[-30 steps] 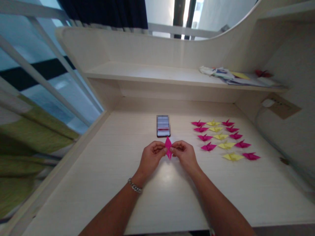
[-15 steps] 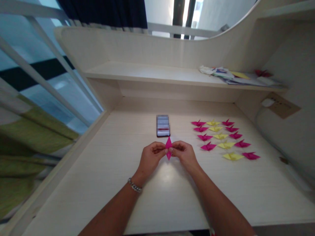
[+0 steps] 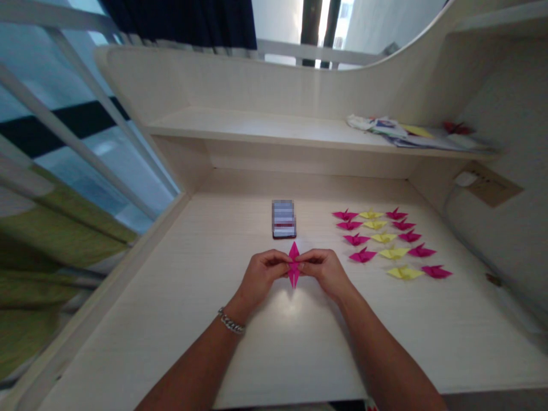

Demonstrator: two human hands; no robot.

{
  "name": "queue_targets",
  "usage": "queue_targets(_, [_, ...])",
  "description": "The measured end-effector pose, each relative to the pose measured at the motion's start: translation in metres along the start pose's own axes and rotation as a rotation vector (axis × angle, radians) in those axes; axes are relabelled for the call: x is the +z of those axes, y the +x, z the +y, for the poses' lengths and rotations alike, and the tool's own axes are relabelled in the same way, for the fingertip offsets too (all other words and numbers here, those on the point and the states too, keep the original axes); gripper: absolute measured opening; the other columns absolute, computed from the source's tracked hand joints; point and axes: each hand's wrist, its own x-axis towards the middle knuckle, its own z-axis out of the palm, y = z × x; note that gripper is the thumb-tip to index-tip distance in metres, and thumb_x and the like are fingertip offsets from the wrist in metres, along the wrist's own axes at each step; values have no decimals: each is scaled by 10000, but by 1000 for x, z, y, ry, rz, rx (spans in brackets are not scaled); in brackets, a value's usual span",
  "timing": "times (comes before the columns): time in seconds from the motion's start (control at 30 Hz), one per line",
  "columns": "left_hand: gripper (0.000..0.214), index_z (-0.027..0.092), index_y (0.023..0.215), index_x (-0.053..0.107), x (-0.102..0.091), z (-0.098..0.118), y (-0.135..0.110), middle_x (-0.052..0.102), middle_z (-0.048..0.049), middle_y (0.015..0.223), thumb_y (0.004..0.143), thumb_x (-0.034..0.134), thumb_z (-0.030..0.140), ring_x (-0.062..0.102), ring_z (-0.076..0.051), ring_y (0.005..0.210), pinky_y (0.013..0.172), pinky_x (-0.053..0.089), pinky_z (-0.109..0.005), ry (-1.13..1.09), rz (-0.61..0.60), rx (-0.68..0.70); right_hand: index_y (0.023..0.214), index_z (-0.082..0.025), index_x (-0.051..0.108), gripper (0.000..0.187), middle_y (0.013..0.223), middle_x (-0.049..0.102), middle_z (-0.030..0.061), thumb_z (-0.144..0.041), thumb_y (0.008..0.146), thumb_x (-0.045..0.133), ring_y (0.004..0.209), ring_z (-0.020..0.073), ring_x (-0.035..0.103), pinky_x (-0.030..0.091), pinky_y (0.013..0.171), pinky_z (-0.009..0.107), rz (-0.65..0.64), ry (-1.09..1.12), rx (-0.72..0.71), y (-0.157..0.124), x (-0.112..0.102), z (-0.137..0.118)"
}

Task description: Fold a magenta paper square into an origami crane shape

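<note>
A small folded pink paper piece (image 3: 293, 277) is pinched between both hands just above the pale wooden desk (image 3: 180, 297). My left hand (image 3: 261, 275) grips it from the left with thumb and fingers closed. My right hand (image 3: 326, 271) grips it from the right, fingers closed over its middle. The paper's points stick out above and below the fingers. A phone (image 3: 283, 218) lies flat on the desk just beyond the hands.
Several finished pink and yellow folded paper figures (image 3: 387, 242) lie in rows on the desk to the right. A shelf (image 3: 257, 128) above holds papers (image 3: 385, 128) at its right end. A white railing (image 3: 77, 142) and green cloth are at the left.
Both hands have closed in over the middle of the pink paper and dropped slightly toward the desk; the paper's lower points now show more below the fingers.
</note>
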Motion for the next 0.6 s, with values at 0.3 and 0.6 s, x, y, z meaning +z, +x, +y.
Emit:
queue_targets(0.3, [71, 162, 710, 724, -1, 4, 0, 710, -47, 733, 649, 691, 147, 645, -170, 684, 702, 523, -296, 259, -7, 100, 727, -146, 715, 202, 657, 692, 29, -252, 566, 776, 575, 151, 627, 537, 627, 317, 45, -51, 15, -1, 2, -4])
queue_targets(0.6, [106, 138, 769, 712, -2, -2, 1, 711, -59, 736, 677, 695, 189, 642, -163, 677, 676, 517, -283, 228, 9, 43, 725, -153, 705, 172, 643, 683, 20, -221, 574, 754, 562, 133, 602, 485, 579, 260, 38, -204, -25, 2, -2, 1])
